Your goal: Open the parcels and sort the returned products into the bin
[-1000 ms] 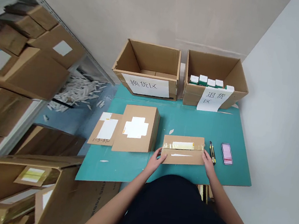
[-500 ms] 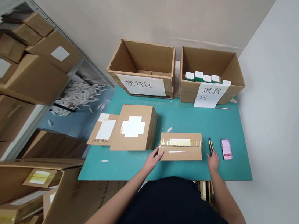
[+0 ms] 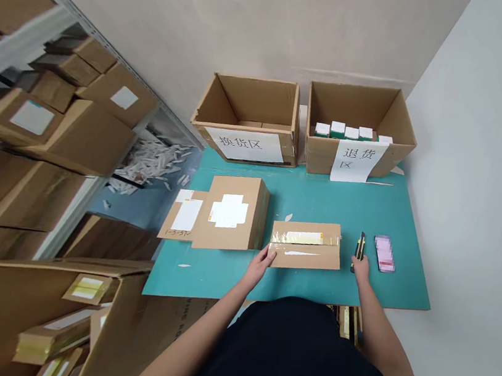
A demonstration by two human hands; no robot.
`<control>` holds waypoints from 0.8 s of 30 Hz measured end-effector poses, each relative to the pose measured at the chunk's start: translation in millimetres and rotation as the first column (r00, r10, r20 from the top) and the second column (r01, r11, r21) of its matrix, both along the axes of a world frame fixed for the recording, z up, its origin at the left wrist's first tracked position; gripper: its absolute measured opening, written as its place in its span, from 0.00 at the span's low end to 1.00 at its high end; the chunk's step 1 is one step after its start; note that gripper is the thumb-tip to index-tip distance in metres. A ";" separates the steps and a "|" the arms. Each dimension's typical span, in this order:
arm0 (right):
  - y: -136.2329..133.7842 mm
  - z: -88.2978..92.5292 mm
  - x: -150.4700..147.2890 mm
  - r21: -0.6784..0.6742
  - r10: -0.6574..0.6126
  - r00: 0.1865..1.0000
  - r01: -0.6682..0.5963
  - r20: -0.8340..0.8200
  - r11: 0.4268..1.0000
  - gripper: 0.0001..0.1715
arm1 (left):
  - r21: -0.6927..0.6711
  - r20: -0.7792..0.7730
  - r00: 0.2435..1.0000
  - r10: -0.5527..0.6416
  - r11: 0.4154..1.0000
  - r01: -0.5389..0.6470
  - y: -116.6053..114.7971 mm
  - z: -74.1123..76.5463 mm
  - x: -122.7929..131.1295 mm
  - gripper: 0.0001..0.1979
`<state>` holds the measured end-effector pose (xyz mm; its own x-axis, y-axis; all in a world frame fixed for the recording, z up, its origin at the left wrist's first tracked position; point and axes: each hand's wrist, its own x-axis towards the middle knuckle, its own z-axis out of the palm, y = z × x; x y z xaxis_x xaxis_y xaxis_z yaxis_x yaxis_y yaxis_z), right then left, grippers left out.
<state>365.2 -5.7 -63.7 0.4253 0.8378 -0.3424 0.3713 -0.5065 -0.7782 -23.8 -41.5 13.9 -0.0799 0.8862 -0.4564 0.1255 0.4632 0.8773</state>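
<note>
My left hand (image 3: 259, 264) grips the near left corner of a small taped cardboard box (image 3: 303, 262), with the thumb on top. Clear tape and a pale label run along the box, and a torn white strip marks its near half. To the right of the box, my right hand (image 3: 361, 269) has its fingers on a black and yellow utility knife (image 3: 360, 246), which points away from me. A phone (image 3: 384, 253) with a blurred screen lies just right of the knife.
On the green table (image 3: 324, 201) stands a larger cardboard box (image 3: 225, 240), beside a flat labelled carton (image 3: 170, 234). Behind are two open boxes with paper signs, a left one (image 3: 257, 145) and a right one (image 3: 320, 160) containing several white-topped cartons. Shelves and a big box (image 3: 120, 319) of parcels flank the left.
The knife in my right hand has turned from leaning left to nearly straight. My left hand stays on the small box. The whole view has shifted, so things appear further right.
</note>
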 end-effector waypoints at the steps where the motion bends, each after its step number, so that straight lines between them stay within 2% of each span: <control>1: -1.3 6.7 -3.6 0.005 0.000 0.998 0.000 -0.057 1.000 0.27 | 0.000 0.001 1.000 -0.007 1.000 0.007 0.9 0.3 0.1 0.35; 4: -5.4 33.6 -15.5 0.023 -0.001 0.984 0.005 -0.180 1.000 0.31 | 0.012 0.001 1.000 -0.012 1.000 0.012 4.7 0.0 1.8 0.35; 7: -6.4 68.5 -26.3 0.090 0.067 0.966 -0.045 -0.250 0.995 0.33 | 0.030 -0.028 1.000 -0.001 1.000 0.002 6.4 -1.7 5.2 0.35; 10: -2.2 103.9 -38.3 0.131 0.234 0.954 -0.211 -0.190 0.969 0.33 | 0.042 -0.077 0.997 0.026 0.999 -0.023 3.2 -4.4 9.6 0.35; 12: 3.4 123.2 -49.1 0.127 0.383 0.921 -0.372 -0.075 0.920 0.31 | 0.054 -0.085 0.996 0.041 0.998 -0.037 -0.5 -6.7 12.9 0.35; 13: 7.0 130.8 -55.5 0.126 0.464 0.886 -0.459 -0.013 0.879 0.29 | 0.057 -0.075 0.996 0.047 0.997 -0.043 -2.3 -8.1 14.4 0.35; 15: 15.3 142.0 -69.6 0.116 0.626 0.773 -0.634 0.100 0.765 0.26 | 0.047 -0.036 0.997 0.065 0.997 -0.064 -4.9 -11.1 17.2 0.33; 18: 29.6 150.3 -90.8 0.045 0.815 0.533 -0.842 0.227 0.538 0.25 | 0.020 0.025 0.994 0.102 0.995 -0.103 -6.2 -15.3 20.5 0.32; 21: 43.5 153.7 -108.3 -0.071 0.903 0.285 -0.944 0.321 0.322 0.27 | 0.030 0.058 0.991 0.121 0.992 -0.123 -6.8 -17.5 23.3 0.32; 24: 54.8 157.4 -120.3 -0.188 0.914 0.095 -0.965 0.395 0.181 0.28 | 0.049 0.060 0.988 0.142 0.988 -0.145 -8.1 -17.5 25.9 0.32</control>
